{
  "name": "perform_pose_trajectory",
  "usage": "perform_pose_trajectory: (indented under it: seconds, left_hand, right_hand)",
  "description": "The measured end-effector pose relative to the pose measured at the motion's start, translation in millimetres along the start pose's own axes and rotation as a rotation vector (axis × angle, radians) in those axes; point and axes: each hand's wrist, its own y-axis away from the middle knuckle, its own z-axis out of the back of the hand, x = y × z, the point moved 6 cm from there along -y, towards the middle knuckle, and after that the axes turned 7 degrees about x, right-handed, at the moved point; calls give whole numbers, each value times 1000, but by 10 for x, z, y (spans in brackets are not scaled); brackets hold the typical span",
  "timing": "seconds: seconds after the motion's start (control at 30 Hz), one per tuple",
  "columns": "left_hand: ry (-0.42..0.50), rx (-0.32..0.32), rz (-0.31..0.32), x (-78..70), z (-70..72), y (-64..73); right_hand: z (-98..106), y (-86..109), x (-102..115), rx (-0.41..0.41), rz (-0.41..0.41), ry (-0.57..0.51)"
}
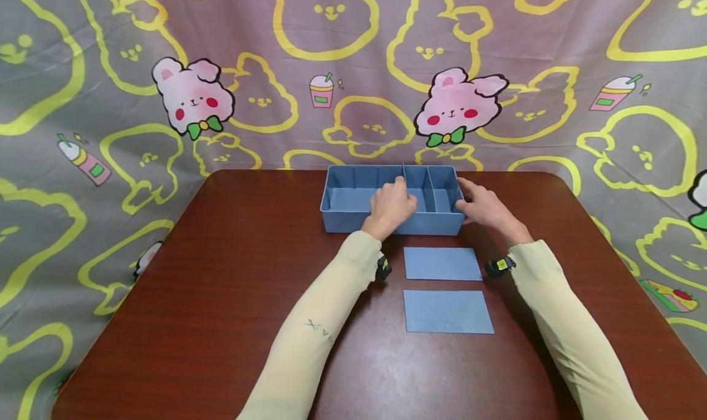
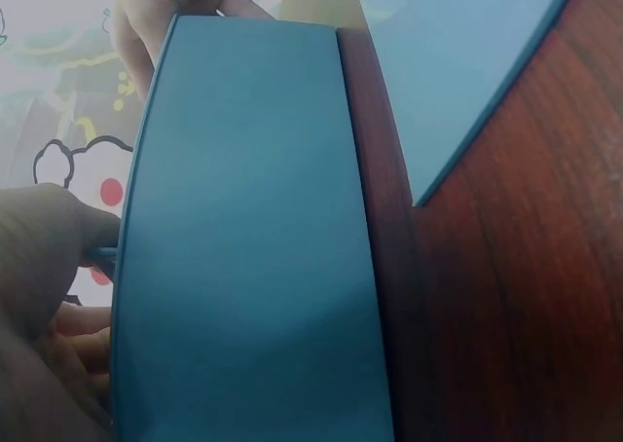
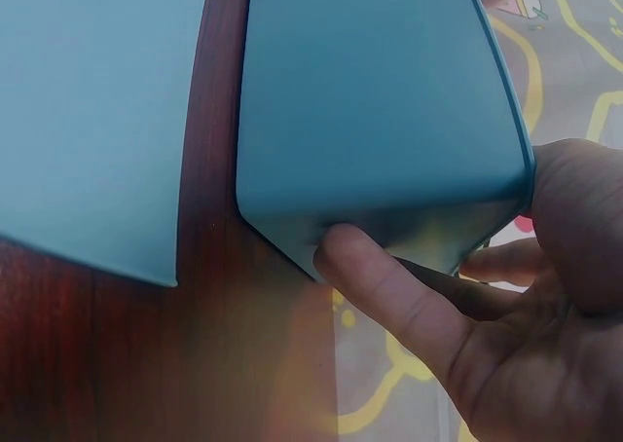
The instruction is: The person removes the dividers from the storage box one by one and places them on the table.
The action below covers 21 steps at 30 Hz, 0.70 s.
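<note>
A long blue divided box [image 1: 353,221] stands near the back of the table. My left hand [image 1: 392,204] reaches over its front rim into the middle and pinches a thin blue divider [image 2: 103,254] between thumb and fingers. Most of that divider is hidden behind the hand. At the box's right end is my right hand [image 1: 486,208], its thumb at the rim and its fingers against the outer end wall. In the right wrist view one finger [image 3: 375,281] touches that wall. Another divider [image 1: 431,190] stands upright in the right part of the box.
Two flat blue rectangular panels lie on the brown table [image 1: 248,272] in front of the box, a farther panel [image 1: 443,264] and a nearer panel [image 1: 448,312]. A patterned curtain [image 1: 353,58] hangs behind the table.
</note>
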Motion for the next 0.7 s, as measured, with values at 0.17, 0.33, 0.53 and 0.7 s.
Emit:
perform_pose_trajectory:
  seconds: [0.17,0.33,0.53,0.7]
  left_hand:
    - [-9,-22,-35,-33,43,-3]
    - [-17,-37,-54,-73,83,1]
    - [-37,-48,-55,-114,126,-13]
    - [-55,-52,-52,-133,168,-28]
  right_hand:
    - [-1,3,8,-1,-4,3]
    - [-5,3,8,-2,-13,10]
    - [-6,5,8,1,-10,3]
    - [-4,0,5,1,-4,6]
